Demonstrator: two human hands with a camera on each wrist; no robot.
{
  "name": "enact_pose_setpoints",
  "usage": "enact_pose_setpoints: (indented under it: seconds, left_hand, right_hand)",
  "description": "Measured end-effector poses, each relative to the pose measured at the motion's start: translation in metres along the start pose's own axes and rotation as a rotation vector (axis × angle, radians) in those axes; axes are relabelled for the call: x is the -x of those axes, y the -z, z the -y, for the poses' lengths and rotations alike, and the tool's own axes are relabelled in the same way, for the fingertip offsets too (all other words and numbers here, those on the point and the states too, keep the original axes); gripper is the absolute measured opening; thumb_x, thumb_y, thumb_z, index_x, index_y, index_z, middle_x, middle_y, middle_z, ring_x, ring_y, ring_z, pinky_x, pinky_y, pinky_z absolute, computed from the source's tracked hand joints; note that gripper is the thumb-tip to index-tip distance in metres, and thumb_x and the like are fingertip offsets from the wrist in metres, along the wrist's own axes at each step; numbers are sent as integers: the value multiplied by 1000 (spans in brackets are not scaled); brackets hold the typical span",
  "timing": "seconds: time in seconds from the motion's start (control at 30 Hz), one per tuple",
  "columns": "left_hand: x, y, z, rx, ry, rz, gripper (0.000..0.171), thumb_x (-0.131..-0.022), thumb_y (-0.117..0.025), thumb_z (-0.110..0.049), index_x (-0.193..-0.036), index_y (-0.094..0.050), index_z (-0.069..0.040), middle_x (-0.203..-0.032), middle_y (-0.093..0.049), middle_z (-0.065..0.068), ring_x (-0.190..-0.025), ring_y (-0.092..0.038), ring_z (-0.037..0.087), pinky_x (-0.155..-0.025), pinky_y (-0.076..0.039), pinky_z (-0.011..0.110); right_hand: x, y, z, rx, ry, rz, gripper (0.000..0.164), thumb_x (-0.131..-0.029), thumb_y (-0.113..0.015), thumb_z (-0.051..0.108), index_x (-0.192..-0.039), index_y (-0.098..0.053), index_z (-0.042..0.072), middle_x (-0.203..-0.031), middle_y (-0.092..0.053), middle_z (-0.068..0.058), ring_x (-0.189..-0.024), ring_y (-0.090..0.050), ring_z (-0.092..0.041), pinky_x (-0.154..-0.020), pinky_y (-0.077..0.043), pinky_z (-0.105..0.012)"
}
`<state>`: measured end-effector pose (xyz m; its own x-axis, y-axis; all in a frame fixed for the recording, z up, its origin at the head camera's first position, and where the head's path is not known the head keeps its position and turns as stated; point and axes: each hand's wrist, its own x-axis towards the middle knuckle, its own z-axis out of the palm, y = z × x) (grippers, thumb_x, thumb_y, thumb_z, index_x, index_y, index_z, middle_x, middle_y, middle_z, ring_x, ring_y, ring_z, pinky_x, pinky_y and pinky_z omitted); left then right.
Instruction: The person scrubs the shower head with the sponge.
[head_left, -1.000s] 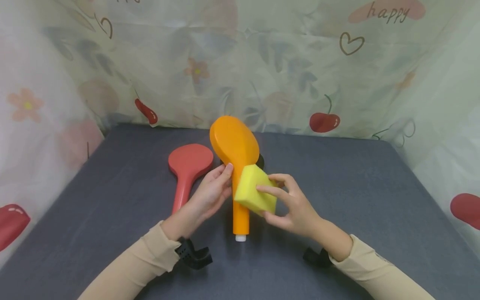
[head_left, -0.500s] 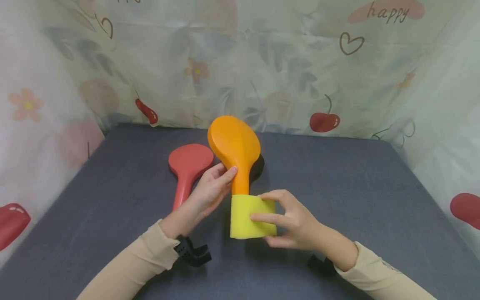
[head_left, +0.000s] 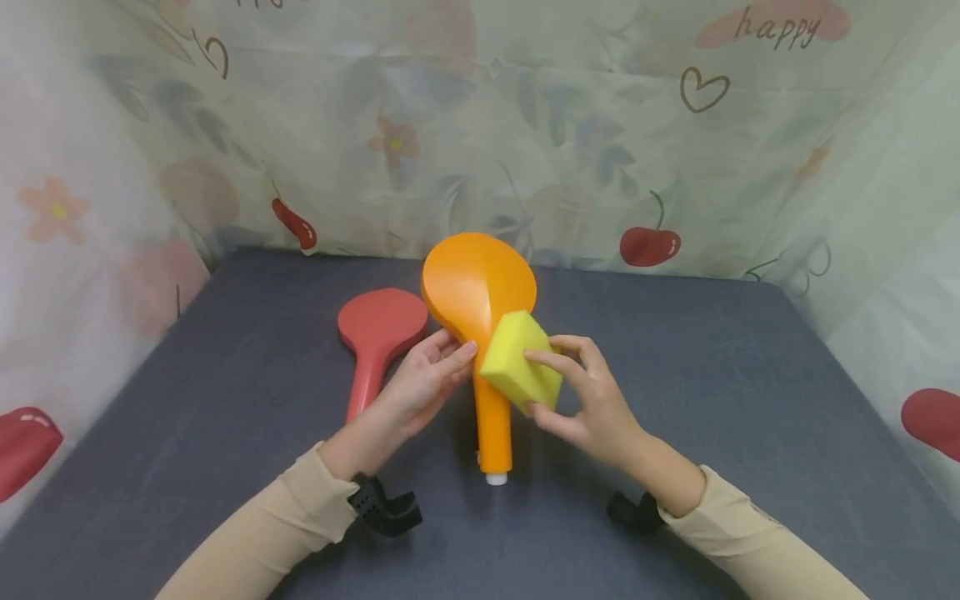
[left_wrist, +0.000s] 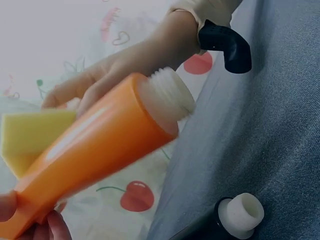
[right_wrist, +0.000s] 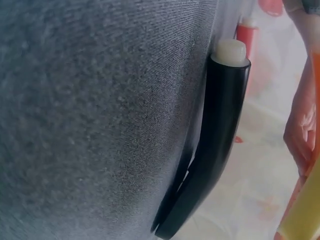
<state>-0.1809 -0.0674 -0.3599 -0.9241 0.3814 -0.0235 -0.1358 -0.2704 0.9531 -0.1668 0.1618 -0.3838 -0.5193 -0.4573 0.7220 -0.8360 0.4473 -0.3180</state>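
Observation:
In the head view my left hand (head_left: 423,379) grips an orange handheld shower head (head_left: 480,279) near its neck, the round head up and the handle down. A white threaded end shows at the foot of the handle in the left wrist view, tilted. My right hand (head_left: 592,400) pinches a yellow sponge (head_left: 517,362) between thumb and fingers. The sponge lies over the upper handle, just right of my left thumb. In the right wrist view only part of the sponge (right_wrist: 305,210) shows, at the lower right edge.
A red shower head (head_left: 382,321) lies left of the orange one, its handle partly behind my left arm. A black shower head (right_wrist: 215,115) lies on the dark grey cloth (head_left: 675,358), hidden behind the orange one in the head view. Printed curtains (head_left: 570,100) stand around the table.
The sponge went down the handle half a second ago and is now back up near the neck. The orange shower head has shifted slightly right and turned to face more forward.

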Motion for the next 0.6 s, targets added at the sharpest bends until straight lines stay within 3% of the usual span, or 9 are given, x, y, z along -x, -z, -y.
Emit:
enact_pose_setpoints:
  seconds: [0.17, 0.3, 0.47, 0.6]
  left_hand:
    - [0, -1, -1, 13, 6, -19, 44, -98, -45, -8, -140, -34, -1, -113, -58, -6, -101, -57, 3, -93, -47, 18]
    - [1, -1, -3, 37, 13, -63, 43, -98, -44, -8, -140, -36, -4, -113, -57, -6, -102, -58, 2, -92, -47, 17]
    - [0, -1, -4, 77, -13, -106, 43, -97, -45, -6, -139, -37, -4, -112, -57, -5, -101, -59, 3, -93, -48, 19]
    - [0, 0, -5, 97, -12, -110, 44, -97, -45, -5, -140, -36, -3, -113, -57, -5, -100, -60, 2, -92, -49, 19]
  right_hand:
    - [4, 0, -1, -44, -22, 16, 40, -86, -63, 32, -120, -56, 11, -117, -47, -16, -106, -47, -25, -81, -49, -37]
    - [10, 1, 4, -87, 79, 69, 40, -88, -56, 39, -118, -57, 13, -116, -47, -16, -103, -46, -23, -82, -45, -33]
    - [14, 0, 8, -74, 261, 92, 35, -88, -56, 36, -116, -59, 15, -114, -48, -20, -101, -46, -23, -80, -45, -32]
    - [14, 0, 9, -46, 283, 106, 35, -88, -55, 36, -115, -59, 15, -114, -48, -21, -101, -47, -24, -79, -47, -32]
